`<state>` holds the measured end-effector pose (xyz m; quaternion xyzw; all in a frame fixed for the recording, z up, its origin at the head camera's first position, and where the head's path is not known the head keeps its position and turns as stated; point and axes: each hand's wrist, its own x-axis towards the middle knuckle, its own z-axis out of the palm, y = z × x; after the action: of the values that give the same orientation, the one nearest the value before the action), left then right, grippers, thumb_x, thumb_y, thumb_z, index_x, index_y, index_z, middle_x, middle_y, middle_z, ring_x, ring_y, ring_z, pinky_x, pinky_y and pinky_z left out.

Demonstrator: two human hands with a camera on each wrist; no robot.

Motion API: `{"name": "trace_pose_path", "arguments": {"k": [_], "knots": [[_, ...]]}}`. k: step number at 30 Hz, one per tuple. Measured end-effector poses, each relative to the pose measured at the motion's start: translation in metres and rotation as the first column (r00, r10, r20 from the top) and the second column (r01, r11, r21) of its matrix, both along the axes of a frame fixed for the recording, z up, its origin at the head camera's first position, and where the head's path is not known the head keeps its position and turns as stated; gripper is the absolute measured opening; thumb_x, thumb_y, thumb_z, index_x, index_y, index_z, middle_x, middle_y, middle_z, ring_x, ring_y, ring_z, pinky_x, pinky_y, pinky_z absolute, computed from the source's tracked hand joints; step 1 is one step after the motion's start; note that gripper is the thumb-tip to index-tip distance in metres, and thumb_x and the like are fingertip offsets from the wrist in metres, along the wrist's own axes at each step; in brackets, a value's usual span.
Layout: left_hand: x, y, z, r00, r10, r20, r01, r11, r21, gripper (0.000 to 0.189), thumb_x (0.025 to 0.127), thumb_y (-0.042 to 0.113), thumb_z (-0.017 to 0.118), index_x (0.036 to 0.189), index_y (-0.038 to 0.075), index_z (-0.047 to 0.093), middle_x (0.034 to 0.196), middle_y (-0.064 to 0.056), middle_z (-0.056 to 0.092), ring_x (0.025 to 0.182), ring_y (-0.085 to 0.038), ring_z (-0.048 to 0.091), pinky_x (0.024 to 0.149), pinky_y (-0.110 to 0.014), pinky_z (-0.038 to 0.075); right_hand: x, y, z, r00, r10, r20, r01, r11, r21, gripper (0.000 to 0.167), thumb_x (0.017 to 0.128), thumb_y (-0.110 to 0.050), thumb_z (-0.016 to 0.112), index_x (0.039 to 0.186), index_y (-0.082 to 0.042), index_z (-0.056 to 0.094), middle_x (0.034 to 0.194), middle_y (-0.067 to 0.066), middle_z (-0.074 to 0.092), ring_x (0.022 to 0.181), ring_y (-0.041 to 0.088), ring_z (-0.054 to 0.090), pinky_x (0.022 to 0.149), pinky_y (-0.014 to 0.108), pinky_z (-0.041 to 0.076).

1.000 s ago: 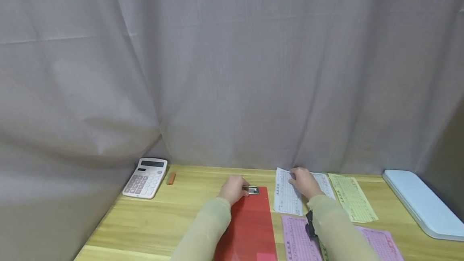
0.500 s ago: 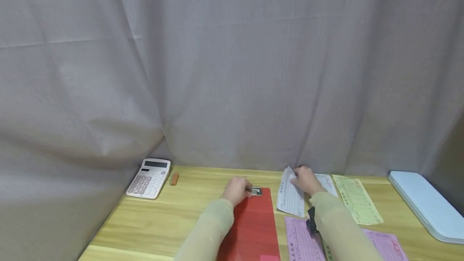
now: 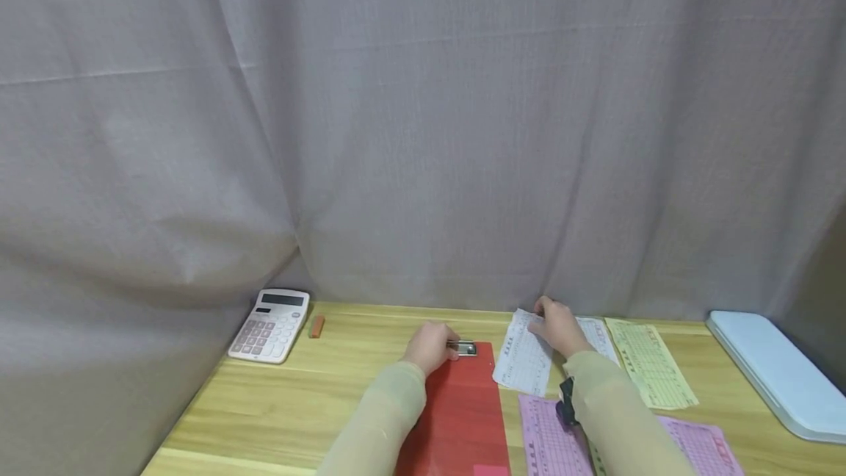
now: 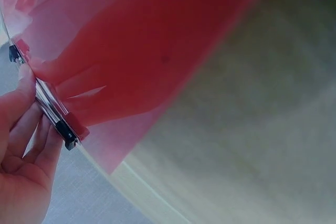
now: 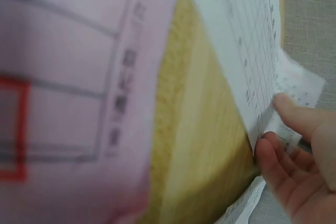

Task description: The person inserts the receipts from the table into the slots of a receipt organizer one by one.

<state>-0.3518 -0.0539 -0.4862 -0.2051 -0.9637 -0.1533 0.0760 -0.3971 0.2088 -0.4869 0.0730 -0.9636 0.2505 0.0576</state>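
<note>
A red clipboard [image 3: 459, 410] lies lengthwise on the wooden table [image 3: 304, 402], its metal clip [image 3: 465, 348] at the far end. My left hand [image 3: 431, 346] grips that clip; in the left wrist view the fingers [image 4: 21, 108] curl round the clip [image 4: 52, 111] at the edge of the red board [image 4: 152, 51]. My right hand [image 3: 558, 329] pinches the far end of a white printed form [image 3: 525, 358] and holds it lifted and tilted toward the clipboard. In the right wrist view the thumb and fingers [image 5: 294, 145] pinch the white form [image 5: 247, 51].
A pink form [image 3: 551, 439] lies near the front right, a yellow-green form [image 3: 651, 366] to its right, another white form [image 3: 598, 336] under my right hand. A calculator [image 3: 269, 325] and an orange eraser [image 3: 317, 326] sit far left. A light blue tray [image 3: 780, 373] lies far right. A grey curtain hangs behind.
My right hand has lifted the white form off the table and swung its near end left toward the clipboard. My left hand has stayed on the clip.
</note>
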Motion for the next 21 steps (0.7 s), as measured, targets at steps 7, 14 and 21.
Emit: {"name": "trace_pose_path", "arguments": {"k": [7, 14, 21], "knots": [[0.0, 0.001, 0.003, 1.0, -0.025, -0.001, 0.025, 1.0, -0.001, 0.01, 0.074, 0.019, 0.08, 0.071, 0.019, 0.071, 0.068, 0.012, 0.062, 0.063, -0.004, 0.049, 0.063, -0.017, 0.045, 0.005, 0.009, 0.009, 0.999, -0.016, -0.033, 0.016, 1.0, 0.005, 0.013, 0.088, -0.014, 0.065, 0.083, -0.003, 0.069, 0.079, 0.008, 0.063, 0.07, 0.02, 0.054, 0.064, 0.04, 0.047], [-0.001, -0.001, 0.005, 0.997, -0.056, -0.045, 0.055, 0.998, -0.034, 0.015, 0.071, 0.019, 0.082, 0.065, 0.019, 0.067, 0.062, 0.013, 0.058, 0.06, -0.006, 0.046, 0.059, -0.018, 0.042, 0.011, 0.018, 0.019, 0.998, 0.026, -0.058, -0.026, 1.0, 0.013, 0.012, 0.089, -0.014, 0.065, 0.083, -0.003, 0.068, 0.08, 0.008, 0.065, 0.072, 0.02, 0.056, 0.067, 0.042, 0.047], [-0.005, -0.003, 0.002, 0.998, -0.061, -0.031, 0.06, 0.998, -0.035, 0.013, 0.072, 0.019, 0.082, 0.068, 0.02, 0.069, 0.063, 0.014, 0.059, 0.06, -0.005, 0.047, 0.06, -0.018, 0.043, 0.019, 0.025, 0.026, 0.999, 0.043, 0.003, -0.043, 0.998, -0.043, 0.013, 0.088, -0.015, 0.066, 0.088, -0.002, 0.068, 0.081, 0.006, 0.062, 0.075, 0.02, 0.052, 0.067, 0.038, 0.044]]}}
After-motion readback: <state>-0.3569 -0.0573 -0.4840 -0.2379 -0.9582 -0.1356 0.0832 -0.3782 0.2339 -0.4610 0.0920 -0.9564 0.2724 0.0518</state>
